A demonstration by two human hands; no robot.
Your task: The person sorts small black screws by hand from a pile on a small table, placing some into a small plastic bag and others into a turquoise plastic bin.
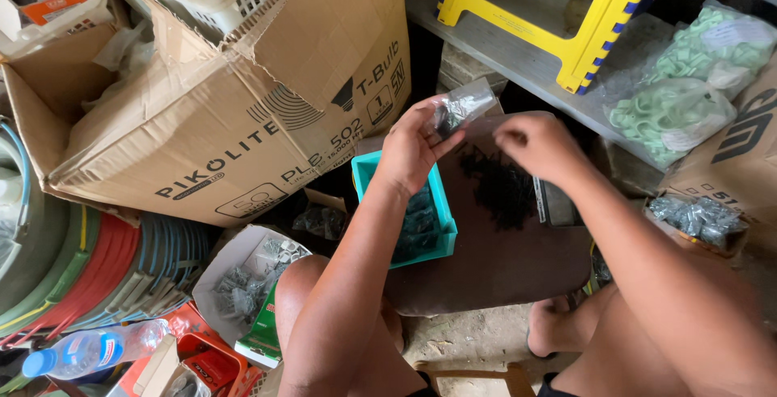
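1. Small clear plastic bag (pixel 463 106): we see it pinched in the left hand (pixel 413 148), up and behind the teal tray (pixel 443 215), long axis tilting up to the right.
2. The right hand (pixel 538 146) hovers right of that tray, over the pile of small black screws (pixel 498 186), fingers curled; whether it grips anything, we cannot tell.
3. The left hand is nearer the bag.

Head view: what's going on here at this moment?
A seated person holds a small clear plastic bag up in the left hand. The right hand hovers over a pile of small black screws on a dark brown board. A teal tray sits under the left wrist, beside a large cardboard box.
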